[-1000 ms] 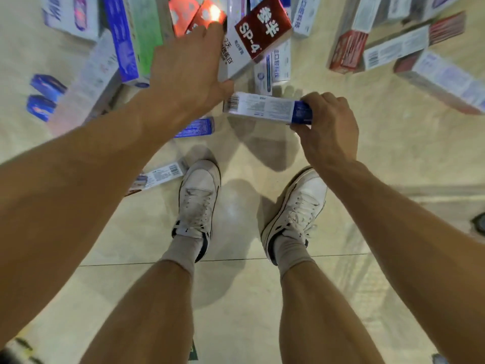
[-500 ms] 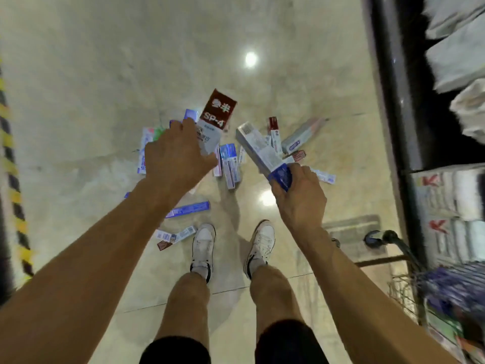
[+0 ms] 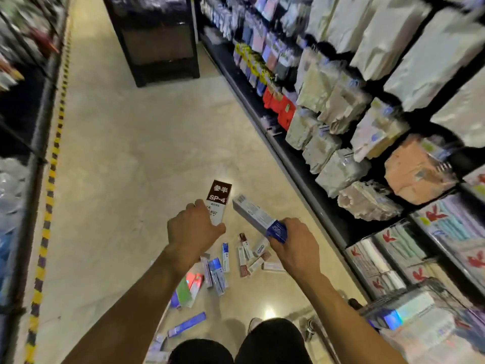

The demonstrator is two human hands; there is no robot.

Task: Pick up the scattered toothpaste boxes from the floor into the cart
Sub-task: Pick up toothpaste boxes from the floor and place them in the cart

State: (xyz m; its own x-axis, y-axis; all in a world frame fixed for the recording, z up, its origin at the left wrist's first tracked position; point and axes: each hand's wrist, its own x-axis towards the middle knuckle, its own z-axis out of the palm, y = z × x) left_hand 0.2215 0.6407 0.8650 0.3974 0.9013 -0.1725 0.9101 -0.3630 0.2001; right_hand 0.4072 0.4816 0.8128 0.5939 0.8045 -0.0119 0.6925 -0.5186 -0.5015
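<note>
My left hand (image 3: 193, 228) grips a white toothpaste box with a dark red "SP-4" top (image 3: 218, 199), held upright above the floor. A grey-white box with a blue end (image 3: 256, 218) is held by my right hand (image 3: 294, 243) at its blue end, tilted up to the left. Several more toothpaste boxes (image 3: 223, 266) lie scattered on the beige floor below both hands, and one blue box (image 3: 186, 324) lies nearer my legs. The wire cart (image 3: 420, 319) stands at the lower right, holding several boxes.
Store shelves packed with tissue packs (image 3: 367, 127) run along the right. A dark shelf unit (image 3: 160, 40) stands at the aisle's far end. A black and yellow striped line (image 3: 49, 179) marks the floor on the left beside another shelf.
I have risen from a crouch; both hands lifted their boxes off the floor pile. The view swung up from my feet to the aisle, with the cart now at the right.
</note>
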